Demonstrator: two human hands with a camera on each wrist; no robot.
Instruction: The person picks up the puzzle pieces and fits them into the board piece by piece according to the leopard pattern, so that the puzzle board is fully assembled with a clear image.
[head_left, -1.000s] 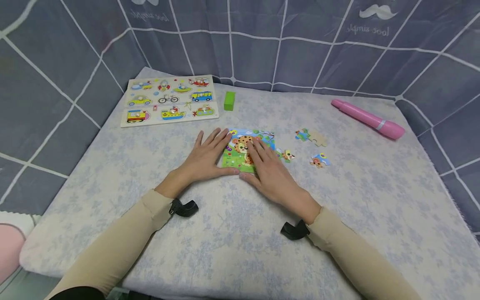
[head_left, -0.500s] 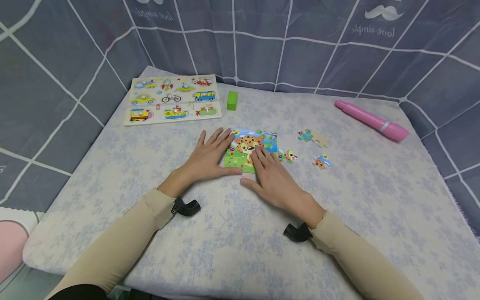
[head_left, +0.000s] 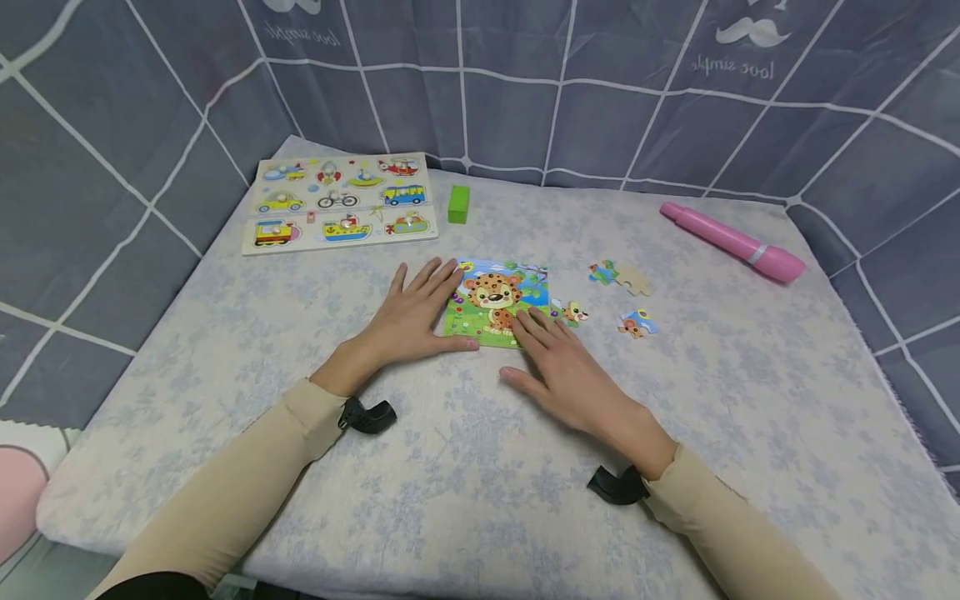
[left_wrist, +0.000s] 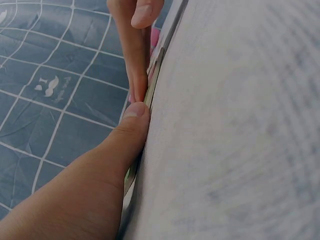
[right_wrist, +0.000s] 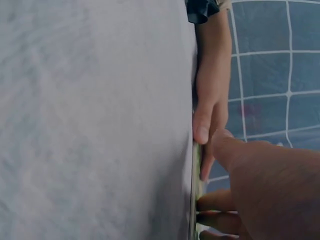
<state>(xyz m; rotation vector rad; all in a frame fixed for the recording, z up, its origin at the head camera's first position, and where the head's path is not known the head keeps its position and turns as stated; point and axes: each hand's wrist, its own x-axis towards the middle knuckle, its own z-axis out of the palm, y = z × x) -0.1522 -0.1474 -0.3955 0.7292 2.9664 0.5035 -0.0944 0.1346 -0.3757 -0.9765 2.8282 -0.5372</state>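
A leopard jigsaw puzzle [head_left: 489, 292] lies flat on the table in the head view. My left hand [head_left: 411, 321] is spread at its left side, fingertips over the upper left edge and thumb along the bottom edge. The straight fingers of my right hand [head_left: 572, 372] rest over the puzzle's lower right corner and hide it; that thumb points away from the board. Just right of the board lies a loose puzzle piece [head_left: 573, 312] with a leopard face on it. In the left wrist view the left thumb [left_wrist: 134, 111] touches the board's thin edge.
Farther right lie a blue-and-brown puzzle piece [head_left: 637, 323], a colourful piece [head_left: 603, 272] and a bare-wood piece [head_left: 633, 279]. A green block [head_left: 459, 204] and a wooden vehicle peg board [head_left: 341, 200] stand at the back left, a pink tube-like object [head_left: 735, 242] at the back right.
My right hand has slid down and to the right across the puzzle, uncovering the leopard's face and body. The left hand has stayed in place.
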